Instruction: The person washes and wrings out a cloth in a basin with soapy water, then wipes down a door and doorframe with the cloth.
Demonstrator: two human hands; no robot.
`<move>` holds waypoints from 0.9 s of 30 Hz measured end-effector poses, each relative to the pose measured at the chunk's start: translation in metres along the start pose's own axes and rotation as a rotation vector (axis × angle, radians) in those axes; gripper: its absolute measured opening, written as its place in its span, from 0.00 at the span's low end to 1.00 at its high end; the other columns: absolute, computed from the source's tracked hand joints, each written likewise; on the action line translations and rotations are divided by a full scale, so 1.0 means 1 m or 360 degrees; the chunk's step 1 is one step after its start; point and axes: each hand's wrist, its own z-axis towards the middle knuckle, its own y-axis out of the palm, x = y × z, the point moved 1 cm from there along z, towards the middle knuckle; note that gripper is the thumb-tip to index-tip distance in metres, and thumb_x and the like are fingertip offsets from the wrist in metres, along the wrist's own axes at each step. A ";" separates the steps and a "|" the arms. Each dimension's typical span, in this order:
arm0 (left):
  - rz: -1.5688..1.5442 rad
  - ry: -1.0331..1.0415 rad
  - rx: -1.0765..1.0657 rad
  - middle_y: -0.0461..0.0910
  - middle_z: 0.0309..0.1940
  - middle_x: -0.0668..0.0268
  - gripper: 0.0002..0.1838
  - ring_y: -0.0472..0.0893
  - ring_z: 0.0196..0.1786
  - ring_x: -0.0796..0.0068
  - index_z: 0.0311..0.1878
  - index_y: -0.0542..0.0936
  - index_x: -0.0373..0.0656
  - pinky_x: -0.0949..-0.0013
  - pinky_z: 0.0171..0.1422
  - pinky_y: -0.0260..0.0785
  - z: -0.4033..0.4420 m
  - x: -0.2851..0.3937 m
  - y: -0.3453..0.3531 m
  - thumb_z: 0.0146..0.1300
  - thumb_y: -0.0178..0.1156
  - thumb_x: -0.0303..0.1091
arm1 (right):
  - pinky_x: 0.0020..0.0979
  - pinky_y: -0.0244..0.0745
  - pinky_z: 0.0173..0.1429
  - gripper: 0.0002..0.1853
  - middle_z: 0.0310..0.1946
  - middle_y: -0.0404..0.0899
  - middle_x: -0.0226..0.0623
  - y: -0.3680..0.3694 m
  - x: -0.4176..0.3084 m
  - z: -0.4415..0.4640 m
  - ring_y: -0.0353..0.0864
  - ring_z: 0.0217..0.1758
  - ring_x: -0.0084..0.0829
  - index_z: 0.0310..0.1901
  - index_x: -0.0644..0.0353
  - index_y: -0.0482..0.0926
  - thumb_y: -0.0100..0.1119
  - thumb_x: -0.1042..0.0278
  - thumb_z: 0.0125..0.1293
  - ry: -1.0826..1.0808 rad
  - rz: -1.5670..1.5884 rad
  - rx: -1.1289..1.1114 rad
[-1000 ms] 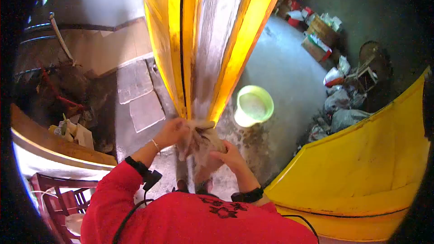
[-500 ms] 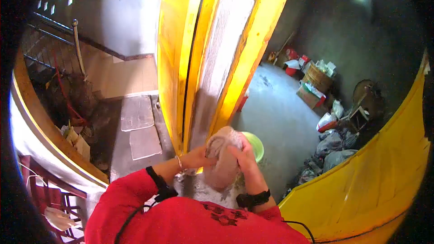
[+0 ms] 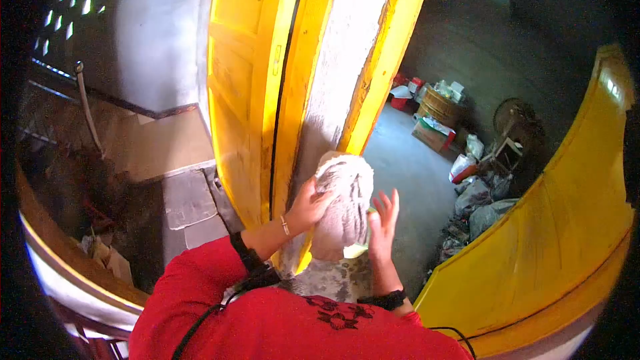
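A bunched, pale grey-beige cloth (image 3: 343, 210) that looks like a towel hangs in front of my chest. My left hand (image 3: 311, 205) grips its left side, with the fingers curled into the folds. To the right of the cloth, my right hand (image 3: 383, 227) is raised with the fingers spread and nothing in them. Below and behind the cloth, a small part of a light green basin (image 3: 356, 251) shows; the cloth hides most of it.
A yellow door (image 3: 240, 87) and its post stand ahead, and a yellow door panel (image 3: 533, 267) curves along the right. Plastic bags (image 3: 490, 217), a cardboard box (image 3: 432, 133) and a round wooden tub (image 3: 440, 108) line the far room's wall. Flat mats (image 3: 190, 200) lie left.
My right hand has come off the cloth and opened beside it. The cloth, still in my left hand, sits higher and hangs longer. The view has shifted slightly to the right.
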 end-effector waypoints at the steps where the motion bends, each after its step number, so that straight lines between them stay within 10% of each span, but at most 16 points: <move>1: 0.0039 -0.0036 0.0007 0.73 0.51 0.63 0.21 0.73 0.51 0.76 0.58 0.66 0.35 0.71 0.59 0.65 0.004 0.004 -0.003 0.61 0.52 0.23 | 0.35 0.63 0.62 0.41 0.59 0.63 0.47 0.017 -0.008 0.002 0.64 0.61 0.38 0.69 0.60 0.44 0.57 0.64 0.58 -0.0176 -0.0066 -0.0012; 5: -0.0295 -0.0023 -0.0651 0.70 0.54 0.59 0.29 0.69 0.57 0.74 0.62 0.62 0.34 0.69 0.63 0.61 0.026 0.044 -0.014 0.59 0.60 0.29 | 0.33 0.60 0.64 0.43 0.59 0.63 0.45 0.067 -0.027 0.009 0.63 0.61 0.34 0.65 0.68 0.51 0.66 0.73 0.49 0.0210 -0.0051 0.0068; 9: 0.0255 0.0214 -0.0896 0.77 0.44 0.62 0.20 0.75 0.46 0.78 0.54 0.71 0.36 0.72 0.51 0.69 0.049 0.072 -0.048 0.59 0.60 0.32 | 0.32 0.62 0.62 0.32 0.52 0.69 0.38 0.068 -0.034 0.032 0.66 0.56 0.29 0.59 0.65 0.63 0.63 0.78 0.51 -0.0331 0.0071 0.0287; 15: 0.0720 0.0754 0.0083 0.76 0.40 0.61 0.18 0.78 0.38 0.75 0.51 0.73 0.40 0.72 0.42 0.72 0.101 0.076 -0.103 0.58 0.60 0.31 | 0.35 0.55 0.68 0.34 0.59 0.65 0.42 0.071 -0.078 0.090 0.64 0.62 0.34 0.61 0.65 0.60 0.64 0.76 0.53 -0.0720 -0.0305 0.0941; 20: 0.1344 0.1162 0.0237 0.58 0.63 0.50 0.36 0.59 0.64 0.48 0.66 0.58 0.42 0.55 0.69 0.50 0.132 0.081 -0.105 0.54 0.61 0.34 | 0.39 0.53 0.69 0.39 0.60 0.62 0.47 0.073 -0.065 0.155 0.60 0.65 0.42 0.64 0.63 0.58 0.67 0.69 0.51 -0.1111 -0.0816 0.0925; 27: 0.1638 0.1157 0.0422 0.45 0.69 0.47 0.44 0.49 0.70 0.45 0.69 0.48 0.37 0.54 0.73 0.42 0.162 0.060 -0.086 0.53 0.60 0.34 | 0.36 0.54 0.68 0.37 0.58 0.64 0.45 0.104 -0.050 0.234 0.63 0.63 0.38 0.61 0.66 0.59 0.66 0.72 0.50 -0.1174 -0.0722 0.0836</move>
